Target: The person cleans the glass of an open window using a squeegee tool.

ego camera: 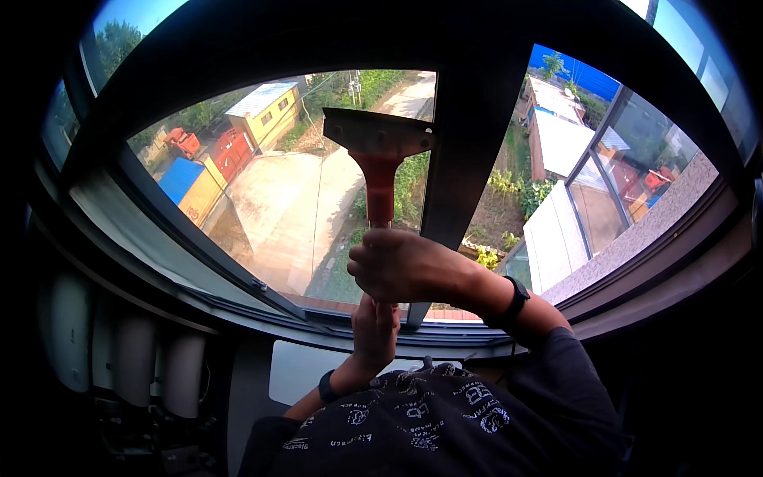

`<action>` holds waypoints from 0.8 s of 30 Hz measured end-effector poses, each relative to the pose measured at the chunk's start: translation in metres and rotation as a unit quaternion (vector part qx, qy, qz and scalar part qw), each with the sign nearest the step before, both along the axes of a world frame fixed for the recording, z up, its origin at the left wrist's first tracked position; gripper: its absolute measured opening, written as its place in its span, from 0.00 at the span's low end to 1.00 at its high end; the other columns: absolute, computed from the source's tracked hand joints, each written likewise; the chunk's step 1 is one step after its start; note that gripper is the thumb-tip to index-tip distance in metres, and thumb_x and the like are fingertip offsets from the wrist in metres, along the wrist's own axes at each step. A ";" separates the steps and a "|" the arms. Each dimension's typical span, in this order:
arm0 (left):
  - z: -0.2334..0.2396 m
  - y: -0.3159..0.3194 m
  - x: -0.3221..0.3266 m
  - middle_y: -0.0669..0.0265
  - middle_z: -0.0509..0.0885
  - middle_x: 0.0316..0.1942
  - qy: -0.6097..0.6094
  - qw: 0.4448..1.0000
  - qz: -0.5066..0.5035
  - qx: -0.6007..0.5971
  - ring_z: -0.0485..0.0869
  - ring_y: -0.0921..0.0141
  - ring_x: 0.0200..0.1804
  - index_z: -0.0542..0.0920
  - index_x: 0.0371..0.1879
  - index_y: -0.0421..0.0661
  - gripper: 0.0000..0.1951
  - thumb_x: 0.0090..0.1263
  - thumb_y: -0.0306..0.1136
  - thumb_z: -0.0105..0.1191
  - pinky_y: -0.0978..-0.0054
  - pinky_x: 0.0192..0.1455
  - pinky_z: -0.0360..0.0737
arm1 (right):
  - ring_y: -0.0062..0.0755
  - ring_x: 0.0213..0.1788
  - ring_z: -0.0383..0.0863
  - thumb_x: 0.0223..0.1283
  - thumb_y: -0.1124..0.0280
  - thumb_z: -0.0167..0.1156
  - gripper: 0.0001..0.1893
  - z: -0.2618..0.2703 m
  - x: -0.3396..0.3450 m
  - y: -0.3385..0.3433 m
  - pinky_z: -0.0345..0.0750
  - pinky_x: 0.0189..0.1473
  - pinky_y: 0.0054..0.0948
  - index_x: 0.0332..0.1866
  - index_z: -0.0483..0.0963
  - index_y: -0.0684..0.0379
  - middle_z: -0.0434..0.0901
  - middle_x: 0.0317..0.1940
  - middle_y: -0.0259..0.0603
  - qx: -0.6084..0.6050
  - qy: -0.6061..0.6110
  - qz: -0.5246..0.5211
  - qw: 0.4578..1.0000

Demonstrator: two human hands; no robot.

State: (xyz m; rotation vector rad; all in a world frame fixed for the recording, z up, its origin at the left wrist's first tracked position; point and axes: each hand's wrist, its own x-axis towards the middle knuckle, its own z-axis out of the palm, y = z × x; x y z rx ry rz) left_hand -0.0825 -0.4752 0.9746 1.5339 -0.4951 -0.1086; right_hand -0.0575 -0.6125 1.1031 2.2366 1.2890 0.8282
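A long-handled scraper [380, 179] stands upright before me, its wide, dark blade head at the top and a red neck below. My right hand [408, 266] is wrapped around the handle under the red neck. Lower down, my left hand [374, 334] grips the same handle, most of which is hidden by my fingers. The scraper's head overlaps the window glass [280, 203] in view, its right end beside the dark window mullion [462, 149]. Whether the blade touches the glass I cannot tell.
A window sash [208, 238] runs along the left, with the sill track [453, 337] below. Near my left forearm lies a white panel [304, 369]. Pale cylindrical objects [182, 372] stand at lower left. Outside show a paved yard and a yellow building [274, 116].
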 end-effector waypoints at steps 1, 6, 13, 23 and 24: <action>0.002 0.000 0.000 0.69 0.68 0.15 -0.002 1.000 -0.003 0.003 0.70 0.76 0.16 0.67 0.31 0.42 0.23 0.78 0.52 0.33 0.77 0.17 0.65 | 0.21 0.42 0.73 0.42 0.69 0.63 0.03 0.003 0.000 0.000 0.68 0.48 0.21 0.23 0.77 0.47 0.72 0.30 0.22 -0.004 0.003 -0.003 1.000; 0.010 0.000 -0.001 0.69 0.68 0.15 0.009 1.000 -0.004 -0.003 0.71 0.76 0.16 0.67 0.31 0.42 0.24 0.78 0.53 0.34 0.77 0.17 0.66 | 0.20 0.43 0.73 0.42 0.68 0.64 0.03 0.011 -0.001 0.000 0.67 0.52 0.21 0.23 0.77 0.47 0.73 0.30 0.22 -0.009 0.013 -0.005 1.000; 0.018 -0.008 -0.002 0.72 0.62 0.14 0.020 0.999 0.008 -0.027 0.62 0.81 0.12 0.65 0.31 0.44 0.29 0.74 0.63 0.34 0.83 0.11 0.58 | 0.20 0.43 0.73 0.42 0.69 0.64 0.04 0.018 0.000 -0.002 0.67 0.54 0.21 0.24 0.77 0.47 0.73 0.30 0.21 0.000 0.003 0.002 1.000; 0.033 -0.015 -0.006 0.73 0.62 0.13 0.019 0.999 0.012 -0.026 0.62 0.81 0.12 0.65 0.30 0.45 0.28 0.73 0.63 0.35 0.83 0.12 0.58 | 0.21 0.43 0.74 0.43 0.70 0.64 0.04 0.027 -0.001 -0.006 0.67 0.56 0.21 0.23 0.75 0.48 0.73 0.29 0.22 0.018 0.014 0.014 1.000; 0.034 -0.015 -0.006 0.73 0.62 0.13 0.035 0.999 0.013 -0.028 0.62 0.81 0.12 0.65 0.30 0.45 0.28 0.73 0.63 0.35 0.82 0.12 0.58 | 0.21 0.43 0.74 0.43 0.71 0.64 0.05 0.028 -0.001 -0.007 0.67 0.56 0.21 0.23 0.75 0.48 0.73 0.29 0.22 0.017 0.019 0.013 1.000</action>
